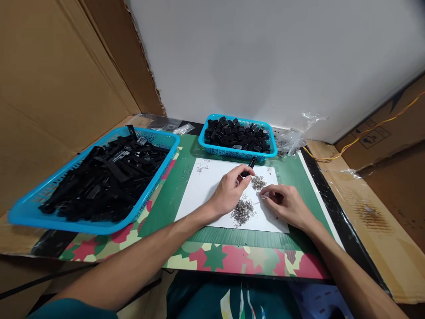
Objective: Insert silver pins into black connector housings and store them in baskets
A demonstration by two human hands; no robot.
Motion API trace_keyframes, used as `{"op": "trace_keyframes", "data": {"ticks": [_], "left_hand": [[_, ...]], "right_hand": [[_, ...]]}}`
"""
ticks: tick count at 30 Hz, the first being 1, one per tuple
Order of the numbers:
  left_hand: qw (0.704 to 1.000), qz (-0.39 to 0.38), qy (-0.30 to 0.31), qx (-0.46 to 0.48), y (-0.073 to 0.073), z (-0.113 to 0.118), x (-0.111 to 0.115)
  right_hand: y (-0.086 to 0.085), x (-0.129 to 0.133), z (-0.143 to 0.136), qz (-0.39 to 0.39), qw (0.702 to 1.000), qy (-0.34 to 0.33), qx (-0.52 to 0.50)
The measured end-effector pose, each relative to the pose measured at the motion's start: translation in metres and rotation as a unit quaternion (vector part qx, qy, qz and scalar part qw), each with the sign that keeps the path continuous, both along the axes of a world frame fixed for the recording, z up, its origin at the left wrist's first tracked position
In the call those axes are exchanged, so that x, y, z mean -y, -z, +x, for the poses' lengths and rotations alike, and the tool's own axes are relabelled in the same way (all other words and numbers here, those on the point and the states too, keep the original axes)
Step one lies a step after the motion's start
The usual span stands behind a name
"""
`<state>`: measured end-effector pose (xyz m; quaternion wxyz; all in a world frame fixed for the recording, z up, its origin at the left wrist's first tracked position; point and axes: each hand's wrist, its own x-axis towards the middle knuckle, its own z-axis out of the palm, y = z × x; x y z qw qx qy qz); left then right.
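Left hand (229,190) closed on a black part (252,163), right hand (288,204) pinching a thin metal tool (268,196).
The hands are just apart over a white sheet (199,195), beside two piles of tiny metal pieces (244,210); the black part is at the left fingertips, near a blue basket (237,153) of black pieces. A larger blue basket (99,229) stands to the left.

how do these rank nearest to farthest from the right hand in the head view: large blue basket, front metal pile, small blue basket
From the right hand:
1. Front metal pile, just to its left
2. Small blue basket, ahead and left
3. Large blue basket, at the far left
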<state>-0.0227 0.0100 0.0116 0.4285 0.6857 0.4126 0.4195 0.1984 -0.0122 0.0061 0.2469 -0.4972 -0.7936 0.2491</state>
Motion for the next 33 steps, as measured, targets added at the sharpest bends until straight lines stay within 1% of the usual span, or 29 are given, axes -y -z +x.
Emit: {"op": "trace_keyframes", "data": {"ticks": [3, 7, 10, 13, 15, 18, 21, 24, 26, 27, 29, 31, 33], "left_hand": [[1.0, 0.003, 0.003, 0.003, -0.001, 0.0, 0.0], [1.0, 0.001, 0.005, -0.003, -0.001, 0.001, 0.0], [1.0, 0.0, 0.004, -0.015, -0.002, 0.001, -0.001], [1.0, 0.005, -0.001, -0.03, -0.003, 0.0, -0.002], [0.999, 0.01, 0.001, -0.047, -0.003, 0.0, -0.001], [0.997, 0.01, 0.022, -0.074, -0.005, -0.002, 0.002], [0.992, 0.011, 0.059, -0.107, -0.008, -0.002, 0.006], [0.979, 0.047, 0.116, -0.16, -0.011, -0.001, 0.008], [0.968, 0.087, 0.135, -0.191, -0.011, 0.0, 0.008], [0.963, 0.107, 0.137, -0.205, -0.01, 0.0, 0.008], [0.951, 0.146, 0.138, -0.236, -0.007, 0.001, 0.008], [0.94, 0.175, 0.144, -0.257, -0.004, 0.002, 0.007], [0.932, 0.192, 0.151, -0.267, -0.002, 0.003, 0.007]], "right_hand": [[0.001, -0.001, -0.005, -0.012, 1.0, 0.026, -0.009], [0.003, -0.002, -0.013, -0.021, 0.999, 0.043, -0.013], [0.005, -0.003, -0.014, -0.024, 0.999, 0.03, -0.003], [0.005, -0.003, -0.013, -0.002, 1.0, 0.017, 0.004], [0.004, -0.003, -0.011, 0.006, 0.999, 0.028, -0.015], [0.0, -0.004, -0.004, -0.01, 0.994, 0.068, -0.091], [-0.007, -0.007, 0.005, -0.046, 0.973, 0.126, -0.186], [-0.011, -0.011, 0.014, -0.139, 0.937, 0.171, -0.271], [-0.013, -0.013, 0.017, -0.204, 0.912, 0.182, -0.305], [-0.013, -0.013, 0.017, -0.227, 0.905, 0.182, -0.31], [-0.013, -0.013, 0.017, -0.251, 0.905, 0.176, -0.296], [-0.013, -0.012, 0.016, -0.256, 0.916, 0.168, -0.261], [-0.012, -0.012, 0.014, -0.243, 0.931, 0.156, -0.222]]}}
